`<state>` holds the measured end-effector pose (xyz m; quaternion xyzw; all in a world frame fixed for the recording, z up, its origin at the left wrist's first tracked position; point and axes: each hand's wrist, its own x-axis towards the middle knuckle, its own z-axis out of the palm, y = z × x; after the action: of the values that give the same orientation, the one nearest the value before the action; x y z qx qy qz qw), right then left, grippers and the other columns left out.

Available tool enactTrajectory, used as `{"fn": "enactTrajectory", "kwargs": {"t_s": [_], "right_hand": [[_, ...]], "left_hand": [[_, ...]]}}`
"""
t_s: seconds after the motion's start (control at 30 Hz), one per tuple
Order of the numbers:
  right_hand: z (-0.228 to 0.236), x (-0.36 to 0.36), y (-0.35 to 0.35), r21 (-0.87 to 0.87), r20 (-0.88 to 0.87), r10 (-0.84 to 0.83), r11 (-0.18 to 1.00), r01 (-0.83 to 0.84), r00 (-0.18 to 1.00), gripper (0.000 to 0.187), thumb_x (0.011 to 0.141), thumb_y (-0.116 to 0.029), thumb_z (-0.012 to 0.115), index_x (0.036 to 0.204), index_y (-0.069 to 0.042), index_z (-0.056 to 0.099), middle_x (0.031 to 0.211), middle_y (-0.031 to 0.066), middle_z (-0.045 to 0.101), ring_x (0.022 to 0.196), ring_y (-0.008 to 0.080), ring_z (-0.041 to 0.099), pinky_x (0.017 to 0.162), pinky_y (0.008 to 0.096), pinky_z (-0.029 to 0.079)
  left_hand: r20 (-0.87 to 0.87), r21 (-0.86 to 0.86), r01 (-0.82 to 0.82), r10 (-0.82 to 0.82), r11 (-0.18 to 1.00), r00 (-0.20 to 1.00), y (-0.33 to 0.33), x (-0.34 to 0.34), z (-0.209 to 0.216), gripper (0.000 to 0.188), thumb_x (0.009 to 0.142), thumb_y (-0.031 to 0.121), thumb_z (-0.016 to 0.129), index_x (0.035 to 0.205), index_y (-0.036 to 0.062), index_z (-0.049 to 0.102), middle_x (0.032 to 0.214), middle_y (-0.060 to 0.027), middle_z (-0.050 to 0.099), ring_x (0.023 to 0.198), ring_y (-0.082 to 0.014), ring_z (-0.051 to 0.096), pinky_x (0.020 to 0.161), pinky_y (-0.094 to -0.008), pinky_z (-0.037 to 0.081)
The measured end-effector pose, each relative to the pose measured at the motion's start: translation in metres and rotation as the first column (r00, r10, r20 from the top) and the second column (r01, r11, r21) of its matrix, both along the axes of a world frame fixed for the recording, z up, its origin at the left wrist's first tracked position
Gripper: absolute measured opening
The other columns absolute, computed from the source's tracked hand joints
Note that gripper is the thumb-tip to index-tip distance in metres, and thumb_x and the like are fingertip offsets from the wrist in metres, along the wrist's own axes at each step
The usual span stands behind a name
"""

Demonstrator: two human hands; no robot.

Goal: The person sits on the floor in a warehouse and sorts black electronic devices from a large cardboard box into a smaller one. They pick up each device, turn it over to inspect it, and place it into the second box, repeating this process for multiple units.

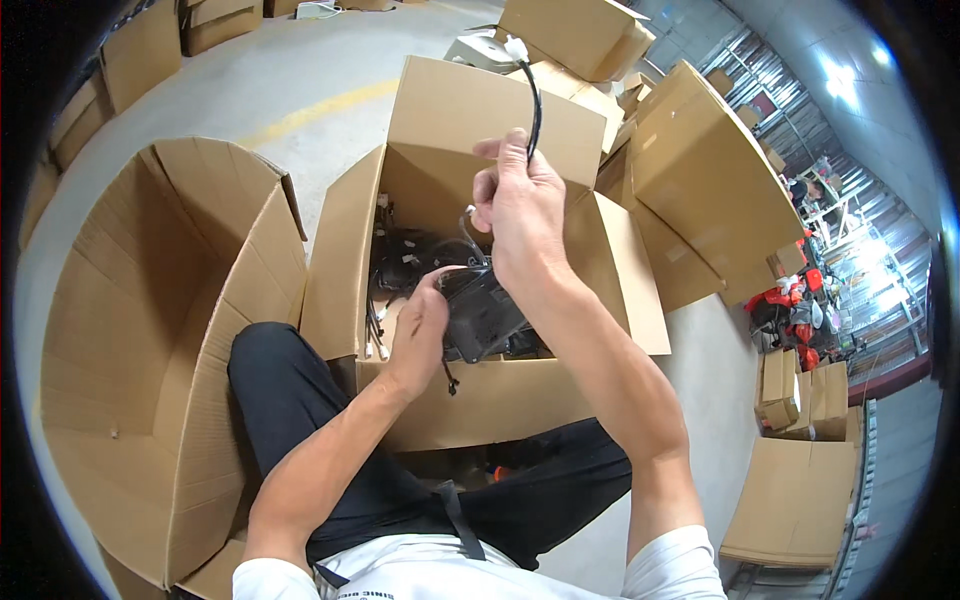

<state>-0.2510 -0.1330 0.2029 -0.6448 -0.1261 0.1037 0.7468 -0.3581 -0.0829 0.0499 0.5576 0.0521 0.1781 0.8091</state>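
My right hand, raised over the open cardboard box in front of me, is closed on a black cable. The cable arcs upward from my fingers and ends in a white connector. Lower down, my left hand grips the left edge of a flat, dark, rectangular part with wires coming off it. A short black lead dangles below that part. Inside the box lies a heap of black wired parts, partly hidden by my hands.
To my left stands a tall open carton, its inside in shade. Large cartons lean at the right of the box, and more cartons lie beyond it. Stacked boxes stand at the far right. My knee is between the two open boxes.
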Motion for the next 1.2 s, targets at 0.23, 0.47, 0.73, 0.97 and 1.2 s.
{"fn": "enactTrajectory", "kwargs": {"t_s": [0.23, 0.47, 0.73, 0.97, 1.2], "right_hand": [[-0.002, 0.028, -0.012, -0.642, 0.434, 0.432, 0.764, -0.065, 0.791, 0.043, 0.104, -0.039, 0.06, 0.105, 0.003, 0.068, 0.076, 0.0072, 0.064, 0.067, 0.0169, 0.06, 0.065, 0.0329, 0.052], [-0.063, 0.026, -0.103, -0.64, 0.238, 0.449, 0.74, -0.209, 0.861, 0.033, 0.097, -0.026, 0.073, 0.112, 0.004, 0.072, 0.109, 0.0131, 0.072, 0.105, 0.0182, 0.066, 0.093, 0.0318, 0.051], [-0.119, 0.004, -0.115, -0.292, 0.028, 0.006, 0.957, 0.003, 1.0, 0.052, 0.095, -0.039, 0.076, 0.123, 0.002, 0.063, 0.11, 0.0086, 0.066, 0.101, 0.0137, 0.06, 0.091, 0.0285, 0.048], [-0.105, -0.003, -0.133, -0.145, -0.292, 0.008, 0.988, -0.053, 0.956, 0.052, 0.095, -0.043, 0.073, 0.123, -0.002, 0.057, 0.102, 0.0082, 0.065, 0.086, 0.0162, 0.067, 0.065, 0.033, 0.06], [-0.116, -0.005, -0.148, -0.221, -0.167, 0.033, 0.973, -0.07, 0.985, 0.048, 0.098, -0.044, 0.071, 0.119, -0.002, 0.061, 0.105, 0.0031, 0.064, 0.094, 0.0108, 0.058, 0.087, 0.0284, 0.048]], "left_hand": [[-0.06, -0.388, 0.079, -0.111, 0.918, 0.992, 0.009, -0.005, 0.013, 0.04, 0.096, 0.019, 0.073, 0.126, -0.0008, 0.057, 0.116, -0.007, 0.067, 0.103, -0.0134, 0.065, 0.092, -0.0299, 0.054], [-0.089, -0.63, 0.143, -0.255, 0.763, 0.963, 0.022, -0.003, 0.01, 0.038, 0.095, 0.024, 0.074, 0.123, 0.0036, 0.059, 0.107, -0.0057, 0.068, 0.097, -0.0143, 0.068, 0.085, -0.0319, 0.059], [-0.1, -0.495, 0.162, -0.241, 0.854, 0.965, 0.016, -0.008, 0.001, 0.052, 0.087, 0.025, 0.083, 0.124, 0.0019, 0.055, 0.105, -0.009, 0.066, 0.097, -0.0175, 0.069, 0.082, -0.0341, 0.063], [0.004, 0.122, -0.487, 0.49, 0.865, 0.871, 0.013, 0.015, -0.015, 0.053, 0.098, 0.046, 0.071, 0.106, -0.0054, 0.064, 0.09, -0.0062, 0.067, 0.083, -0.0117, 0.062, 0.078, -0.0276, 0.052], [-0.037, 0.401, -0.129, 0.157, 0.907, 0.987, 0.01, -0.001, -0.016, 0.074, 0.091, 0.057, 0.074, 0.123, -0.0089, 0.061, 0.094, -0.0128, 0.07, 0.089, -0.0186, 0.066, 0.083, -0.0315, 0.053]]}}
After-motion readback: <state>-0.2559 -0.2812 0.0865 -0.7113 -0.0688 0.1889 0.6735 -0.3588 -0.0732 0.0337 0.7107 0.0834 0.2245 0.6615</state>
